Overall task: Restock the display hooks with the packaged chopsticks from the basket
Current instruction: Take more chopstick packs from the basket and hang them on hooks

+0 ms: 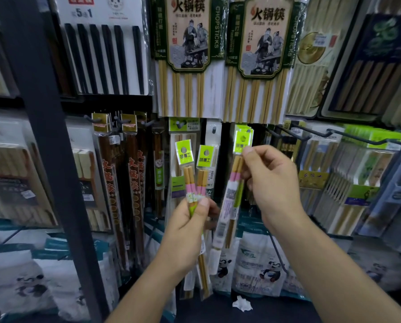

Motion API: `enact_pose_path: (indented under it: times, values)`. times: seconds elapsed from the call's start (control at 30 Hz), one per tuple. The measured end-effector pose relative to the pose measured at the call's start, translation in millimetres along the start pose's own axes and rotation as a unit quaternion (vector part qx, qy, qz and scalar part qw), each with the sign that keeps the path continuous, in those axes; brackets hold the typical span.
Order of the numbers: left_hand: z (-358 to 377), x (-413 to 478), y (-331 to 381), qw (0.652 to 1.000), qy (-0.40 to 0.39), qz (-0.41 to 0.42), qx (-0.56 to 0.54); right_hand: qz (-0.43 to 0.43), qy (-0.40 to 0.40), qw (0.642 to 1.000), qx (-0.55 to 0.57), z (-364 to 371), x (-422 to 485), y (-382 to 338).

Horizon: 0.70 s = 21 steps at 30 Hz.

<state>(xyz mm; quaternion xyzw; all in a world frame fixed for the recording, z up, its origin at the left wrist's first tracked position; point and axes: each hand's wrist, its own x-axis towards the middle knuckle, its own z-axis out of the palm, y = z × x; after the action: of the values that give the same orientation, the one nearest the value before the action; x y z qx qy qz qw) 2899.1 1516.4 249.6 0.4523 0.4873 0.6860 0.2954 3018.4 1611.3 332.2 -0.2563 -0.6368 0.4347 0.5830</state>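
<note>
Dim, soft overhead light. Glare on upper packs [187, 33]. Edges bowed, blurred; centre fairly sharp.

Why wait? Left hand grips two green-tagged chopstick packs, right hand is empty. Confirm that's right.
Not quite. In the head view the left hand does grip two green-tagged chopstick packs, but the right hand is not empty: it pinches another green-tagged pack near its top.

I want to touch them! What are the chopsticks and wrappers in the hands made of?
The chopsticks look like wood or bamboo: tan and matte, with painted pink and green bands. The wrapper seems thin clear plastic: it glints and the sticks show through. The green tag looks like glossy card.
</note>
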Motion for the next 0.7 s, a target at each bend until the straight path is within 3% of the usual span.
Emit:
enact_pose_path:
  times: [0.17,0.7]
  values:
    - [-3.5,2.9,3.9,1.0,0.012,0.004,0.0,-0.032,0.043,0.998,-0.027,-2.2,17.8,-0.7]
    - [-0.9,1.2,4.0,0.999,-0.032,0.012,-0.005,-0.011,0.082,0.993,-0.08,-11.1,12.3,14.9]
